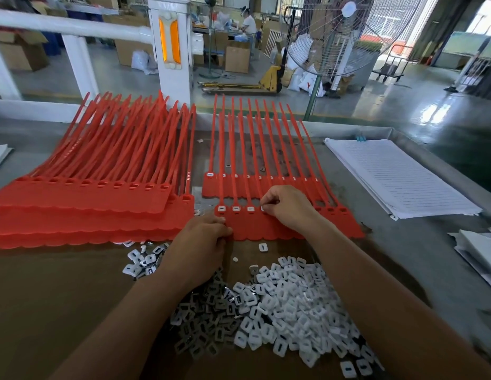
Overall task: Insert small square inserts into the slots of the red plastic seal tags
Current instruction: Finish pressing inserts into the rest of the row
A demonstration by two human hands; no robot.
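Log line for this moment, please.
right hand: pressing insert into tag strip | left hand: steadying strip | three slots filled | insert pile: near

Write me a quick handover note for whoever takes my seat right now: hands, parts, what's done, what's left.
Right hand: pinching an insert into the fourth slot of the front tag strip.
Left hand: resting on that strip's left edge; grip unclear.
Done: three inserts seated to the left.
Left: the slots to the right look empty.
Supply: loose insert pile nearest you; stacked tags at left.
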